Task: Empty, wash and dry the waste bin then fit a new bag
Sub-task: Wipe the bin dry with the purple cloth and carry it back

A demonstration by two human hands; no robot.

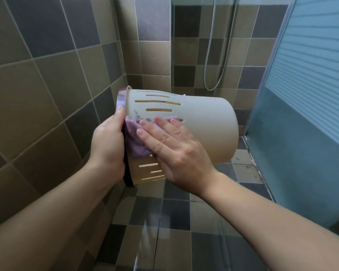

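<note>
Nearest me are two bare forearms coming in from the bottom corners. Working left to right: tiled wall (47, 75) fills the left side. My left hand (108, 151) is clamped on the bin's rim (121, 100), thumb on the dark ring at the top of the grip, fingers wrapped round the edge and hidden behind it. The bin (209, 124) is held up in the air on its side, mouth to the left, closed bottom pointing right toward the shower hose (213, 55); it touches nothing but my hands. It is beige, slotted near the rim.

A purple cloth (134, 141) is pressed flat against the bin's outer wall just beside the rim. My right hand (172, 145) lies on top of it, fingers straight and spread, palm down, not gripping. Part of the cloth is bunched toward the rim.

I read this as the drying step, outside wall. To do it well I'd keep the left grip firm so the bin doesn't roll, keep the palm flat, wipe along the wall from rim to base, and turn the bin a bit each pass. The slots likely trap water, so push cloth into them. Can't tell if the inside is dry; the mouth faces away. No new bag in view.

Far right: a frosted glass door (311, 94), tiled floor (184, 222) below.
</note>
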